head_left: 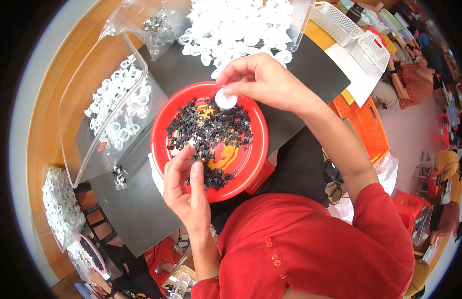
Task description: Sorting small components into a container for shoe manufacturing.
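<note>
A red round plate (262, 144) holds a heap of small black plastic pieces (191, 122), with its yellow pattern showing between them. My right hand (263, 82) is closed on a white round cap (226, 99) by its edge, over the plate's far side. At the near left rim is my left hand (187, 192), thumb and forefinger apart above the black pieces. A small whitish spot lies by the forefinger's tip; I cannot make out what it is.
A clear tub of white plastic parts (241, 22) stands behind the plate. Another clear bin (71, 134) with white ring-shaped parts stands left, near a bag of metal pieces (159, 32). White baskets (370, 52) and an orange crate (368, 127) are right. Other people sit nearby.
</note>
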A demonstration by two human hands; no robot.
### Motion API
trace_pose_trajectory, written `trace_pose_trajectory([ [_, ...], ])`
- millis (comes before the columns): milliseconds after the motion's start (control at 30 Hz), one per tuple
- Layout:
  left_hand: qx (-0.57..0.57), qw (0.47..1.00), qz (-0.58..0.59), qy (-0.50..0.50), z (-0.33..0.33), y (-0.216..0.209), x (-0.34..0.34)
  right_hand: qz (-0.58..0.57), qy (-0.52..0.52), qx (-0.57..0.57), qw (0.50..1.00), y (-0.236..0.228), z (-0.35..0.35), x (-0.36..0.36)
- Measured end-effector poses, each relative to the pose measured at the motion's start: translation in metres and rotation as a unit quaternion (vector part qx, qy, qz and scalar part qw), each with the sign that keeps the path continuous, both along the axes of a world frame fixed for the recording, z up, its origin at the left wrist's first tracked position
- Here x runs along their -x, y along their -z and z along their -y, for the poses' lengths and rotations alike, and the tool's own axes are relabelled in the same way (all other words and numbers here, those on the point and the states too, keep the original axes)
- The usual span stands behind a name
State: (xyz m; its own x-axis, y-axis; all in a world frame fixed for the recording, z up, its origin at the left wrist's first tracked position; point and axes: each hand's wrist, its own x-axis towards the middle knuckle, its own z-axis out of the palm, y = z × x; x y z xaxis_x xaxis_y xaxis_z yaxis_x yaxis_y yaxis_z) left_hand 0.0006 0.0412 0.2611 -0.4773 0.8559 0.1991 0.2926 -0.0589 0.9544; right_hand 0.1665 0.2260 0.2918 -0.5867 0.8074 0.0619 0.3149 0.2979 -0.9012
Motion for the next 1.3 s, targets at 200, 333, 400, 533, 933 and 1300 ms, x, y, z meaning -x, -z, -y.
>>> trace_pose_trajectory([
  [200,-0.045,0.961,0.265,0.068,-0.026,-0.005,-0.023,-0.143,-0.105,0.152,0.972,0.000,0.032,0.028],
  [333,-0.037,0.945,0.322,0.037,-0.024,-0.005,-0.020,-0.127,-0.108,0.127,0.978,0.003,0.034,0.031],
  [400,-0.035,0.937,0.347,0.011,-0.022,-0.004,-0.015,-0.080,-0.045,0.022,0.996,0.007,0.026,0.029],
  [533,-0.030,0.934,0.355,0.001,-0.016,0.000,-0.002,0.076,0.015,-0.163,0.984,0.011,0.010,0.024],
  [933,-0.038,0.951,0.307,-0.005,-0.010,-0.001,0.006,0.211,-0.078,-0.190,0.956,0.027,0.015,0.059],
  [1300,-0.031,0.947,0.320,0.007,-0.009,0.000,0.009,0.214,-0.077,-0.217,0.949,0.030,0.015,0.061],
])
